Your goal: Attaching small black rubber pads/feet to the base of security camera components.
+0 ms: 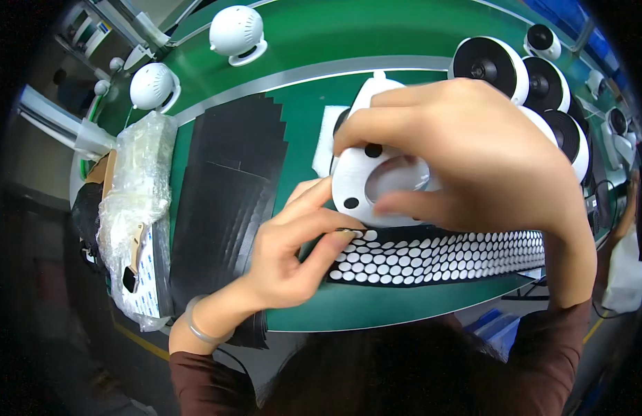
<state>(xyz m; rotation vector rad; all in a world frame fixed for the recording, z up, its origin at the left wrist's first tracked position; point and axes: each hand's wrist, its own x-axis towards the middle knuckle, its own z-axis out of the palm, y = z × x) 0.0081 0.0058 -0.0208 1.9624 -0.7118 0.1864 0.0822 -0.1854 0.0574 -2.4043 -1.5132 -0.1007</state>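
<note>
My left hand (289, 253) pinches, thumb against index finger, at the left end of a black strip covered in rows of white round stickers (418, 263). A white round housing lies with its ring-shaped base (348, 173) facing up, beside my left fingertips. Black round pads (350, 203) sit on that ring. Above the housing is my right hand (473, 152), somewhat blurred. Its fingers reach over the ring's far left edge, and the thumb stretches apart over the near side. The housing's right part is hidden beneath this hand. White foam (326, 139) shows behind the housing.
Black sheets (224, 187) are stacked left of my hands, with a bubble-wrapped bundle (141, 187) further left. White round devices (236, 33) stand on the green surface at the back. Several white housings with black faces (490, 68) crowd the back right.
</note>
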